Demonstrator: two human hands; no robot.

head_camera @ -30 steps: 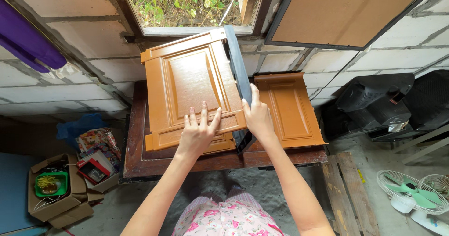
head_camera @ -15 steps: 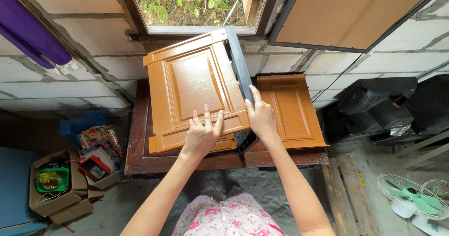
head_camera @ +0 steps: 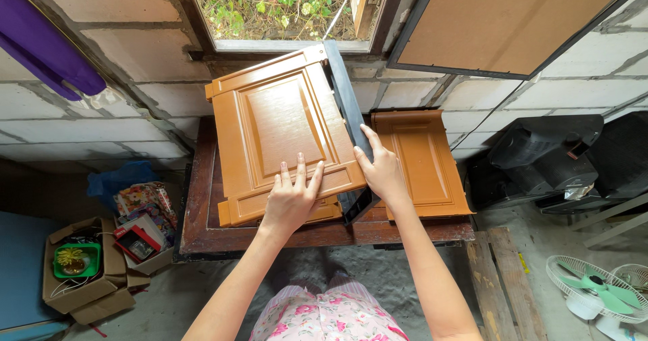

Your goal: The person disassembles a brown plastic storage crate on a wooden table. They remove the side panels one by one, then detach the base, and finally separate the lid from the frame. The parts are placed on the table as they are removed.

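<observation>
A tan-orange raised-panel cabinet door [head_camera: 280,125] stands tilted on a dark wooden table [head_camera: 196,206], its top leaning toward the window sill. My left hand [head_camera: 291,196] lies flat on the door's lower rail with fingers spread. A dark grey frame piece [head_camera: 345,105] runs along the door's right edge, and my right hand [head_camera: 382,172] grips it near the bottom. A second tan door [head_camera: 422,162] lies flat on the table to the right. Another tan panel [head_camera: 324,211] peeks out under the tilted door.
An open window [head_camera: 283,7] with greenery is straight ahead in a grey block wall. A brown board [head_camera: 513,17] leans at upper right. Black bags [head_camera: 547,152] and a green fan [head_camera: 597,294] sit right. Cardboard boxes [head_camera: 88,273] with clutter sit left.
The tilted door and both hands have shifted slightly down and to the right in view; the grip is the same.
</observation>
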